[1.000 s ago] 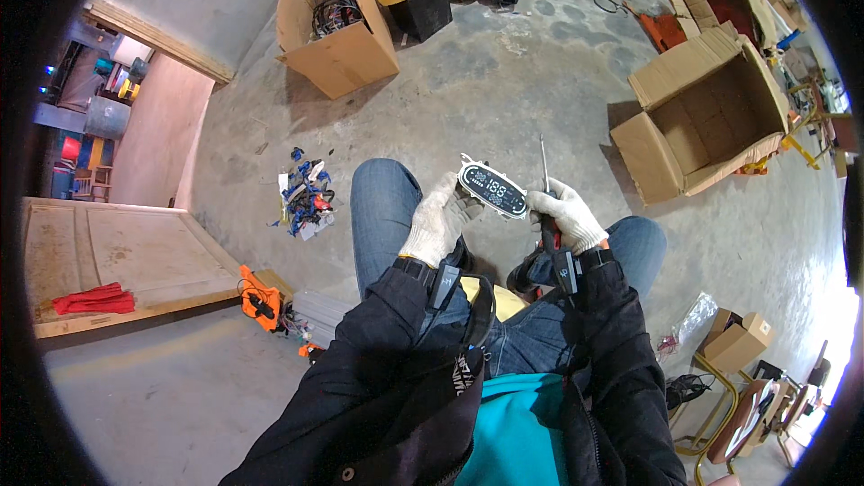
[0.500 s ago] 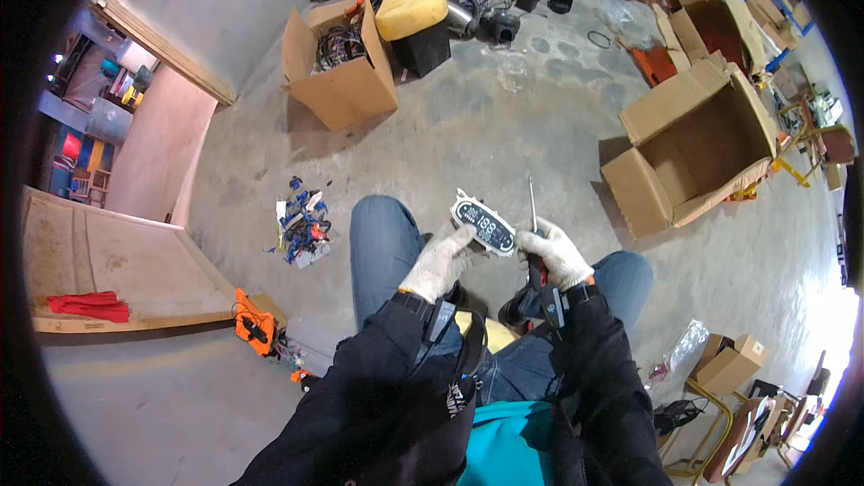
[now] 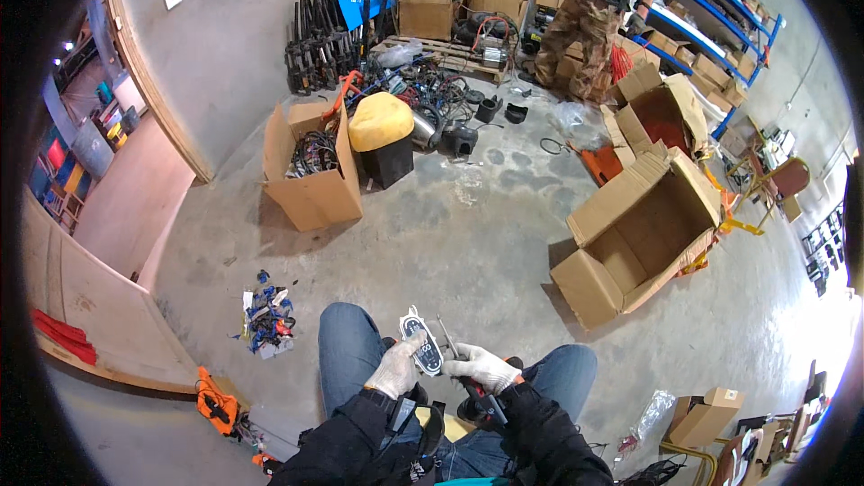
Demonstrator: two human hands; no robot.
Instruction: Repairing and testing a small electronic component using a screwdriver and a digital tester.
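Observation:
Between my knees, my left hand (image 3: 396,367), in a white work glove, grips an oval display panel (image 3: 429,360) with a white rim and dark face. The thumb lies over the face, and the fingers behind the panel are hidden. My right hand (image 3: 484,367), gloved in white too, is closed around a screwdriver (image 3: 446,333). Its metal shaft points up and away from me, close to the panel's right edge. Whether the right fingertips touch the panel I cannot tell.
On the floor to the left lies a pile of small blue and red parts (image 3: 268,315). Ahead stand a carton of cables (image 3: 315,198) and a black bin with a yellow top (image 3: 387,162). An open carton (image 3: 621,256) sits right. Another person (image 3: 585,27) stands at the back near blue shelving.
My view has tilted up, bringing the back wall and another person into sight. The panel has turned more upright in my left hand. Both hands keep their hold.

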